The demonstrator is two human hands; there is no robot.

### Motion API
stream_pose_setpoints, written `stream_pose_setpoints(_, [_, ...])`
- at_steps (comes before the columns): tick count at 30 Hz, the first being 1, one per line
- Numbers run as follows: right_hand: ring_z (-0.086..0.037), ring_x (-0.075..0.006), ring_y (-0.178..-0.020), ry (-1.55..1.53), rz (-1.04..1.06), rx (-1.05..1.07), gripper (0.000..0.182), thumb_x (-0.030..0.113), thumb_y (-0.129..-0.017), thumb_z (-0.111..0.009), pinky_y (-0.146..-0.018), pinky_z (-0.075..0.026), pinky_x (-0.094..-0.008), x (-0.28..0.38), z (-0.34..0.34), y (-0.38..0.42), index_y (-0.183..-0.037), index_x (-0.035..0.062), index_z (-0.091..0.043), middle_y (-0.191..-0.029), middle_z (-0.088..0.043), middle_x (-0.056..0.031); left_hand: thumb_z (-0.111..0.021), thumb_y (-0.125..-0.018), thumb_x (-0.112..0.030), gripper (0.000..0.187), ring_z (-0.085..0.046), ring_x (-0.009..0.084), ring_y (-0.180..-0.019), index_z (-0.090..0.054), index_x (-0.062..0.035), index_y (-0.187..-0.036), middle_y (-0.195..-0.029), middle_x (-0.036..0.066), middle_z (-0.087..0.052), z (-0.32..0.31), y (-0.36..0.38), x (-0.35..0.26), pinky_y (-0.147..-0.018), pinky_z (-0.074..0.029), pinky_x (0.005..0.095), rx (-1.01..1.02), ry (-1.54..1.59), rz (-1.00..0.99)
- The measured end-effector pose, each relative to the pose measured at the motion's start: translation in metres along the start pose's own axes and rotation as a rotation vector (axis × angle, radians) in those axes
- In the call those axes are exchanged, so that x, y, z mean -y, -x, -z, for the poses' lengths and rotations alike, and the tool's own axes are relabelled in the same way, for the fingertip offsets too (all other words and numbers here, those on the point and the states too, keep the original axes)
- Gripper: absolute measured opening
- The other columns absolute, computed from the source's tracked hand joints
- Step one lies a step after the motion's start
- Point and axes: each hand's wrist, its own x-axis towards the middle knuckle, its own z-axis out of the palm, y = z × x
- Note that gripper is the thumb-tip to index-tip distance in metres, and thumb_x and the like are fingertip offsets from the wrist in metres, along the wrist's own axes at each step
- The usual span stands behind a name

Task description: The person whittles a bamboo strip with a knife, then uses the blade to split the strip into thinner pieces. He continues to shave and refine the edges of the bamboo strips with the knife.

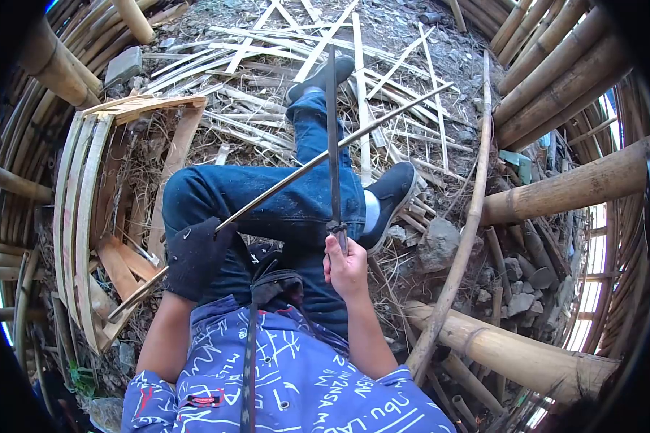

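My left hand, in a black glove, is closed around a long thin bamboo strip that slants from the lower left up to the upper right. Bare, my right hand grips the handle of a long dark-bladed knife, its blade pointing away from me. The strip and the blade cross above my bent leg in jeans; whether they touch I cannot tell. A dark strap hangs down over the patterned blue shirt.
Split bamboo strips litter the ground ahead. On the left is a slatted wooden crate. Thick bamboo poles stick in from the right, near a long thin pole and rocks. A grey block lies upper left.
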Motion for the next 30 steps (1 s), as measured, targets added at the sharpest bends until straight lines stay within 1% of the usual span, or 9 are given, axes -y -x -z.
stream_pose_setpoints(7, [-0.043, -0.0089, -0.038, -0.213, -0.143, 0.030, 0.013, 0.009, -0.087, -0.067, -0.036, -0.037, -0.0244, -0.001, 0.003, -0.012, -0.090, 0.0045, -0.054, -0.054, -0.047, -0.0006, -0.060, -0.090, -0.027, 0.025, -0.063, 0.0377, -0.068, -0.060, -0.0056, -0.078, -0.069, 0.018, -0.062, -0.025, -0.007, 0.006, -0.060, -0.048, 0.0475, -0.053, -0.094, -0.092])
stream_pose_setpoints(11, [-0.043, -0.0079, -0.037, -0.154, -0.106, -0.024, 0.015, 0.011, -0.088, -0.067, -0.036, -0.036, -0.0231, -0.003, 0.006, -0.022, -0.092, 0.0049, -0.054, -0.055, -0.048, -0.0004, -0.060, -0.090, -0.024, 0.023, -0.062, 0.0375, -0.068, -0.057, -0.0063, -0.077, -0.070, 0.018, -0.061, -0.040, -0.009, 0.007, -0.058, -0.046, 0.0461, -0.101, -0.185, -0.071])
stream_pose_setpoints(14, [-0.045, -0.0059, -0.039, -0.104, -0.123, 0.007, 0.023, 0.022, -0.091, -0.068, -0.036, -0.035, -0.0216, -0.007, 0.001, -0.020, -0.093, 0.0034, -0.055, -0.056, -0.049, 0.0014, -0.060, -0.090, -0.025, 0.024, -0.062, 0.0373, -0.067, -0.056, -0.0061, -0.076, -0.069, 0.017, -0.060, -0.047, -0.011, 0.010, -0.057, -0.046, 0.0467, -0.084, -0.246, -0.071])
stream_pose_setpoints(17, [-0.046, -0.0057, -0.040, -0.082, -0.145, 0.095, 0.039, 0.044, -0.095, -0.058, -0.037, -0.035, -0.0214, -0.015, -0.010, -0.015, -0.097, 0.0050, -0.057, -0.054, -0.049, 0.0012, -0.061, -0.090, -0.024, 0.024, -0.061, 0.0370, -0.067, -0.055, -0.0061, -0.075, -0.069, 0.017, -0.060, -0.049, -0.013, 0.010, -0.056, -0.045, 0.0465, -0.079, -0.254, -0.078])
stream_pose_setpoints(21, [-0.050, -0.0084, -0.044, 0.036, -0.118, 0.127, 0.036, 0.039, -0.095, -0.060, -0.042, -0.039, -0.0257, -0.021, -0.023, -0.011, -0.094, 0.0030, -0.060, -0.055, -0.053, -0.0025, -0.061, -0.089, -0.023, 0.022, -0.062, 0.0370, -0.067, -0.056, -0.0060, -0.077, -0.070, 0.017, -0.060, -0.050, -0.011, 0.010, -0.057, -0.046, 0.0464, -0.079, -0.286, -0.102])
stream_pose_setpoints(23, [-0.060, -0.0194, -0.049, 0.306, 0.147, 0.080, 0.032, 0.034, -0.093, -0.063, -0.049, -0.045, -0.0322, -0.024, -0.028, -0.015, -0.091, 0.0017, -0.062, -0.060, -0.060, -0.0113, -0.061, -0.088, -0.022, 0.019, -0.062, 0.0373, -0.068, -0.058, -0.0053, -0.080, -0.070, 0.017, -0.061, -0.051, -0.011, 0.009, -0.059, -0.048, 0.0466, -0.089, -0.286, -0.091])
stream_pose_setpoints(27, [-0.056, -0.0131, -0.052, 0.419, 0.254, 0.067, 0.029, 0.030, -0.093, -0.064, -0.050, -0.041, -0.0302, -0.012, -0.034, -0.017, -0.088, 0.0010, -0.063, -0.059, -0.057, -0.0069, -0.062, -0.087, -0.021, 0.018, -0.063, 0.0377, -0.068, -0.059, -0.0041, -0.084, -0.070, 0.017, -0.062, -0.053, -0.008, 0.009, -0.060, -0.049, 0.0470, -0.086, -0.299, -0.094])
stream_pose_setpoints(29, [-0.066, -0.0372, -0.066, 0.496, 0.256, 0.087, 0.031, 0.033, -0.091, -0.064, -0.056, -0.049, -0.0397, -0.011, -0.037, -0.019, -0.092, 0.0021, -0.063, -0.069, -0.065, -0.0194, -0.061, -0.087, -0.021, 0.018, -0.064, 0.0377, -0.068, -0.058, -0.0035, -0.085, -0.071, 0.018, -0.062, -0.049, -0.009, 0.005, -0.060, -0.049, 0.0476, -0.036, -0.296, -0.077])
stream_pose_setpoints(30, [-0.066, -0.0372, -0.066, 0.496, 0.257, 0.091, 0.031, 0.033, -0.091, -0.064, -0.056, -0.049, -0.0397, -0.013, -0.038, -0.020, -0.092, 0.0021, -0.063, -0.069, -0.065, -0.0194, -0.061, -0.087, -0.021, 0.018, -0.064, 0.0377, -0.068, -0.058, -0.0035, -0.085, -0.071, 0.018, -0.062, -0.046, -0.010, 0.004, -0.060, -0.049, 0.0476, -0.039, -0.297, -0.073])
